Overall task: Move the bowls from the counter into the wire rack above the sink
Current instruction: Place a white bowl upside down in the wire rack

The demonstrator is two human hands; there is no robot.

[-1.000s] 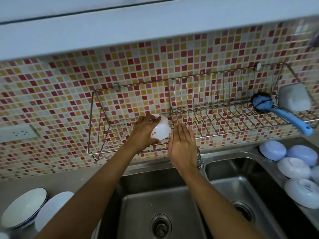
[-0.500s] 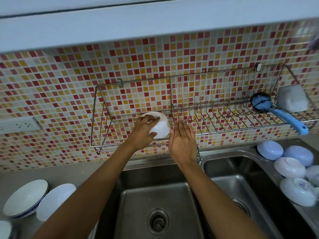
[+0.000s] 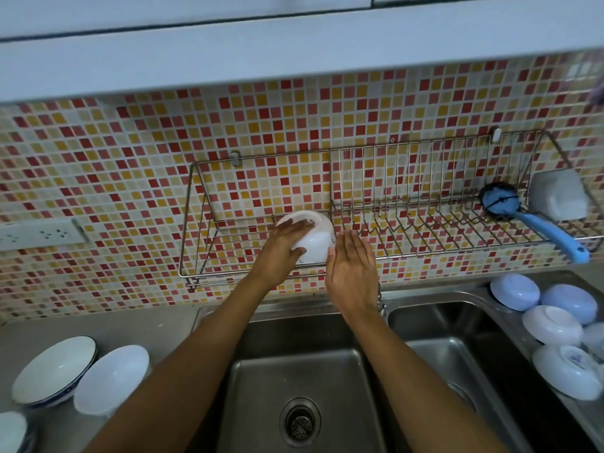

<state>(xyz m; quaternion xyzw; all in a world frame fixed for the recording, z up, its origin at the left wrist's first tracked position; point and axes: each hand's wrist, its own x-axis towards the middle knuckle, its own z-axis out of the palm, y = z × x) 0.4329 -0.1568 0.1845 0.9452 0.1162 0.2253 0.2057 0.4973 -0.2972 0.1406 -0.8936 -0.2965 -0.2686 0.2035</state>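
left hand clamped on white bowl inside wire rack; right hand flat, fingers together, beside; blue brush at rack's far end.

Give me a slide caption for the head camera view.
Left hand sets a white bowl in the wire rack; right hand open beside it.

steel counter, bowls L & R
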